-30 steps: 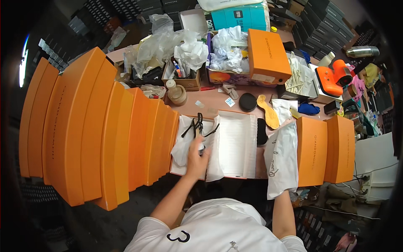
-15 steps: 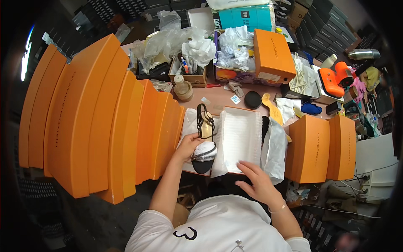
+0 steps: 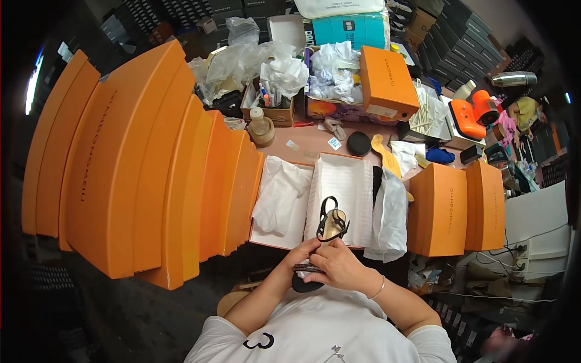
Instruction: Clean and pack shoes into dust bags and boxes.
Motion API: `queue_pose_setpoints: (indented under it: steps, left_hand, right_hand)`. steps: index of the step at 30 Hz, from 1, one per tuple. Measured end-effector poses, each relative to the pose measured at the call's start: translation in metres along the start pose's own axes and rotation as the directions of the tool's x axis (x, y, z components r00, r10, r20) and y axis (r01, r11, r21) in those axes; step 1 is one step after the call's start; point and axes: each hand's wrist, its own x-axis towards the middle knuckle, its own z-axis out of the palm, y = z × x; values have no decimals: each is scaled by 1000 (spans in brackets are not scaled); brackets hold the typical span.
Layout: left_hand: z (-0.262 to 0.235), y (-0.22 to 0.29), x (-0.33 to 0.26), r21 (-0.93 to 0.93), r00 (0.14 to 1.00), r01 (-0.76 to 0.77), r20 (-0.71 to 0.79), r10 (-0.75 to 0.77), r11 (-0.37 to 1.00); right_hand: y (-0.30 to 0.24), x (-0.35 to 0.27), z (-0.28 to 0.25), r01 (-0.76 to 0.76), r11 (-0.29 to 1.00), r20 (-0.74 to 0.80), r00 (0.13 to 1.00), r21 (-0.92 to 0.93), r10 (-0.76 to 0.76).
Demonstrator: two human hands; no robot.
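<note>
The black strappy sandal with a tan insole (image 3: 330, 228) is what I see held just below the open orange shoebox lined with white tissue paper (image 3: 284, 199), its long axis running away from me, straps end toward the box. My left hand (image 3: 302, 253) and right hand (image 3: 336, 265) are both clamped on its near end. A tall stack of orange shoeboxes (image 3: 151, 169) crowds the left; two more orange boxes (image 3: 457, 209) stand right.
</note>
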Motion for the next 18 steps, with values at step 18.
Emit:
queue_pose_setpoints:
  steps: [18]
  left_hand:
    - [-55,214,84,414,518,821,-254,817,-392]
  right_hand:
    - [82,-83,-19,-185,414,5,917,892,399]
